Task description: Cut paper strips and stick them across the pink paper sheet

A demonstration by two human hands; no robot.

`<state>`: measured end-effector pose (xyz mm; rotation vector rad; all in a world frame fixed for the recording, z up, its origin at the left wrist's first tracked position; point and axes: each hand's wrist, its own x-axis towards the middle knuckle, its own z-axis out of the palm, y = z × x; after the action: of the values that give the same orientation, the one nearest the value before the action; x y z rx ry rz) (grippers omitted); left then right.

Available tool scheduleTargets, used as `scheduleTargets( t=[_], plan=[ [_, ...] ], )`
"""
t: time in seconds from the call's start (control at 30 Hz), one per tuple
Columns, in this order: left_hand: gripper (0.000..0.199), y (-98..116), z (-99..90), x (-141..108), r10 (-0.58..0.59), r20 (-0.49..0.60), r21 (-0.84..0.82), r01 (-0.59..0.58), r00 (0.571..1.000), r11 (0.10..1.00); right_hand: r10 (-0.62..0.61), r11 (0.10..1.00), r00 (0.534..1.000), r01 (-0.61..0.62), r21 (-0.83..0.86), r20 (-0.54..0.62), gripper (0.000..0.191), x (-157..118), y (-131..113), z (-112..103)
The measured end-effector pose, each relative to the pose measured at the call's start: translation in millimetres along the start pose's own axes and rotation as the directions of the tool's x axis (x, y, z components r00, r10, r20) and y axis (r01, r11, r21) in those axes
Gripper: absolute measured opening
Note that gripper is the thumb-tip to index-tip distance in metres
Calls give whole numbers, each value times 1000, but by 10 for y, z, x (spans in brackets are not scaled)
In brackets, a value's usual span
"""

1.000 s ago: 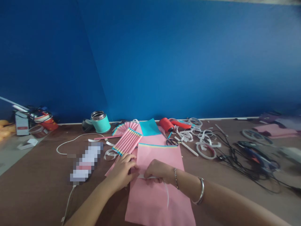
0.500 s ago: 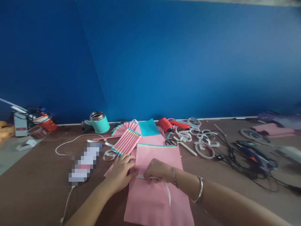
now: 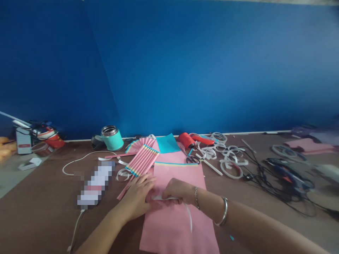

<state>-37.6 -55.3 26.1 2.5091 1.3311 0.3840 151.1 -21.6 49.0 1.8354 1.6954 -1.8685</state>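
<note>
A large pink paper sheet (image 3: 180,220) with a blue-and-yellow band along its far edge lies before me. My right hand (image 3: 176,190) is curled down on its middle, fingers closed on a thin white strip (image 3: 189,215) that runs across the sheet and trails toward me. My left hand (image 3: 139,197) rests on the sheet's left edge, fingers stretched out, holding nothing. Just beyond it is a pleated pink paper piece (image 3: 143,160) with blue and yellow ends. The right fingertips are partly hidden.
Black scissors (image 3: 192,160) lie at the sheet's far right corner. Behind are a blue paper square (image 3: 167,144), a red roll (image 3: 186,140) and curled white strips (image 3: 231,157). A phone-like device (image 3: 96,183) on a cable and a turquoise cup (image 3: 112,139) are left; black cables (image 3: 261,176) are right.
My left hand has flattened a little, its fingers stretching out along the sheet's left edge. The right hand stays almost in place on the white strip.
</note>
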Motion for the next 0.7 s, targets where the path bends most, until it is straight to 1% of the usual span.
scheduleTargets(
  t=[0.03,0.1,0.23,0.3,0.43,0.53,0.63,0.7],
  plan=[
    [53,28,11,8,-12,-13,8,13,1000,1000,4,1000,1000,-4,6,4,16,-21,-18,0],
    [50,87,27,16,-23,-44,30,25,999,999,13,1000,1000,-13,23,17,17,-67,-55,2],
    [29,167,37,3,12,-79,53,-8,997,999,20,999,999,-22,49,33,18,-115,-100,9],
    [25,188,40,-8,3,-81,45,1,997,999,28,998,999,-29,54,31,17,-115,-107,9],
    [27,211,50,-18,-30,-64,17,31,997,999,64,994,997,-67,91,43,17,-123,-131,-9],
    [19,219,44,-14,-21,-69,7,21,997,1000,69,989,995,-77,128,66,16,-147,-165,-25],
    [15,226,24,-6,-16,-72,-15,15,997,1000,72,990,996,-78,116,58,17,-164,-187,-23],
    [16,231,14,-4,-24,-58,-24,23,998,999,70,992,996,-74,98,49,20,-167,-192,-11]
  ],
)
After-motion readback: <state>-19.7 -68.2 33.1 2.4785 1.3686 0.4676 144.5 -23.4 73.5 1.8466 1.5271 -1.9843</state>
